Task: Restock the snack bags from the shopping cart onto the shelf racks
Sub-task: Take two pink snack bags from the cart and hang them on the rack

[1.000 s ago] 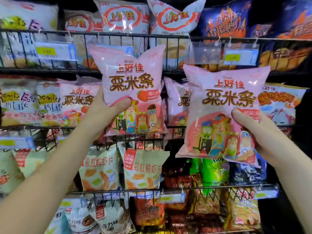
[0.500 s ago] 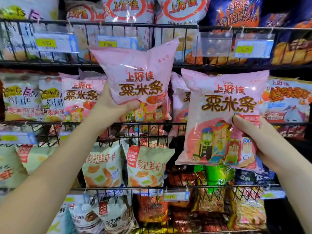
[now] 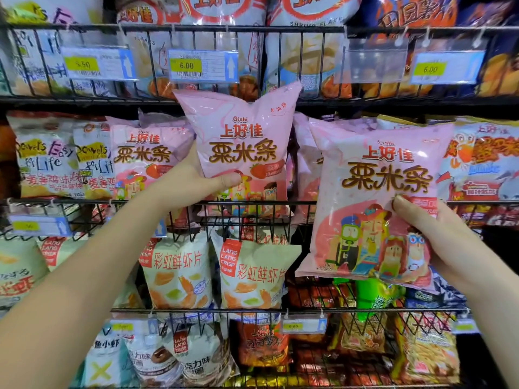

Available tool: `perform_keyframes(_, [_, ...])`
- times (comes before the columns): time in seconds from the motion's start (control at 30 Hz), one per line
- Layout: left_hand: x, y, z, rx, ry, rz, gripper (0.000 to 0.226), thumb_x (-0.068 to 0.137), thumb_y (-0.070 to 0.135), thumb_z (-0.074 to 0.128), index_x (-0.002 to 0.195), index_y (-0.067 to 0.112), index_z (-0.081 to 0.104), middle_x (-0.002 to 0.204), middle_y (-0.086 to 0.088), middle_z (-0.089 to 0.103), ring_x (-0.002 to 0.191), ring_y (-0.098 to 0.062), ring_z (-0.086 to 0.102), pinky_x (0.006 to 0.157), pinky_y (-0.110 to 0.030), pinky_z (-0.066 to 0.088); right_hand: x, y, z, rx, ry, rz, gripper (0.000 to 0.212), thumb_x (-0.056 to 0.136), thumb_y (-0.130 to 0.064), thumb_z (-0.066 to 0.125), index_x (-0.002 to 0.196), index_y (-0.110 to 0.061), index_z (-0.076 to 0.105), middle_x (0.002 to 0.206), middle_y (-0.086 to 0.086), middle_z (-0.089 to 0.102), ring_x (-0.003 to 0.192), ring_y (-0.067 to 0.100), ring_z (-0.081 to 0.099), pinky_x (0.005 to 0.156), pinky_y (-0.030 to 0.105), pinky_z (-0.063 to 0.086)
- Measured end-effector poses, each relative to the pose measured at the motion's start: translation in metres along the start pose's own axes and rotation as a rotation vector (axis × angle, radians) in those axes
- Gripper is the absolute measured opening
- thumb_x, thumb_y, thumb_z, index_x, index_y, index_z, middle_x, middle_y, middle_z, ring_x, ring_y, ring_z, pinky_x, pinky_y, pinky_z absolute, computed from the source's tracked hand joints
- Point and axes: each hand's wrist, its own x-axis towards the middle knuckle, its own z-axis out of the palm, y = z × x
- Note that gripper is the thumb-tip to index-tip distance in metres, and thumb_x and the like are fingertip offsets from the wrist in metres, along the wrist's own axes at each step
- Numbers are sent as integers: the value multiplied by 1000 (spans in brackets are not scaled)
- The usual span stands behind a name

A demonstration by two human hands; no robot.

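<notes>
Plainly, we are midway through the restock. The middle black wire shelf rack already carries matching pink strawberry-print bags at its left, so some stock looks placed. Two more bags are in hand and not yet released. The shopping cart is out of view, so we cannot say how many remain there.

The left hand reaches up and forward, its forearm rising from the lower left. It grips a pink glossy plastic snack bag by its lower left edge. Its thumb lies across the printed front. The other fingers are hidden behind the bag, and we read them as clamped on its back. This bag stands upright with its bottom edge dropped behind the rack's front rail, just beside the pink bags already there. We judge it nearly seated, needing only a push back and a release.

The right hand comes in from the lower right and holds a second pink snack bag at its lower right corner, thumb pressed on the front and fingers wrapped underneath. That bag hangs slightly tilted in front of the rail, outside the rack, and we think it goes in next.
</notes>
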Motion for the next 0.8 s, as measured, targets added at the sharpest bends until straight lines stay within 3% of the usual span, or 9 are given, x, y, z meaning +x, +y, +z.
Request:
perform_keyframes(0.13, [3, -4, -7, 56, -50, -31, 75, 90, 36, 73, 152, 33, 30, 127, 43, 40, 102, 39, 42, 84, 10, 31, 3, 7, 2, -7, 13, 4, 75, 75, -52, 83, 139, -24, 57, 123, 6, 75, 109, 31, 74, 86, 49, 62])
perform_keyframes(0.2, [5, -4, -10, 63, -66, -51, 84, 86, 45, 75, 155, 37, 27, 128, 46, 40, 117, 23, 46, 97, -2, 32, 4, 8, 3, 3, 14, -6, 70, 78, -50, 80, 139, -23, 58, 124, 7, 75, 110, 31, 73, 94, 56, 58])
perform_keyframes(0.27, [7, -6, -11, 77, -90, -63, 94, 81, 54, 75, 159, 36, 26, 139, 38, 45, 130, 7, 46, 109, -17, 33, 5, 10, 4, 13, 6, -10, 63, 81, -42, 71, 139, -23, 58, 124, 6, 74, 111, 31, 73, 100, 57, 53])
perform_keyframes(0.37, [8, -12, -5, 89, -200, -73, 99, 79, 56, 74, 162, 34, 24, 154, 28, 41, 139, 3, 42, 119, -26, 31, 5, 10, 4, 11, -2, -11, 60, 82, -39, 68, 139, -23, 58, 125, 6, 74, 112, 31, 72, 98, 56, 55])
perform_keyframes(0.47, [8, -12, -4, 101, -265, -77, 104, 77, 59, 73, 163, 36, 19, 162, 26, 29, 145, 1, 34, 121, -26, 25, 3, 10, 7, 19, -4, -13, 56, 84, -38, 66, 138, -24, 58, 124, 5, 75, 110, 29, 73, 90, 50, 60])
perform_keyframes(0.57, [12, -11, -7, 96, -313, -101, 90, 80, 55, 71, 158, 41, 29, 166, 21, 21, 148, -3, 29, 121, -24, 21, 2, 9, 8, 13, -7, -14, 54, 84, -37, 65, 136, -24, 59, 121, 4, 76, 107, 27, 75, 86, 45, 62])
perform_keyframes(0.67, [8, -8, -7, 54, -314, -134, 94, 78, 63, 78, 157, 42, 31, 160, 27, 34, 145, 1, 38, 125, -33, 25, 0, 8, 9, 4, 1, -7, 55, 82, -39, 68, 135, -25, 59, 121, 2, 76, 109, 28, 74, 91, 49, 61])
perform_keyframes(0.73, [3, -4, -5, 26, -268, -167, 91, 80, 53, 81, 156, 41, 32, 144, 37, 49, 131, 17, 47, 122, -29, 31, -1, 7, 10, -6, 3, -4, 60, 81, -45, 75, 135, -27, 59, 123, 2, 75, 111, 27, 73, 100, 55, 54])
perform_keyframes(0.8, [-5, 4, -3, 48, -214, -188, 74, 84, 39, 80, 145, 43, 39, 123, 47, 56, 112, 27, 52, 116, -23, 36, -3, 5, 10, -30, 6, -7, 75, 71, -60, 86, 134, -29, 60, 125, 1, 74, 114, 27, 72, 106, 57, 49])
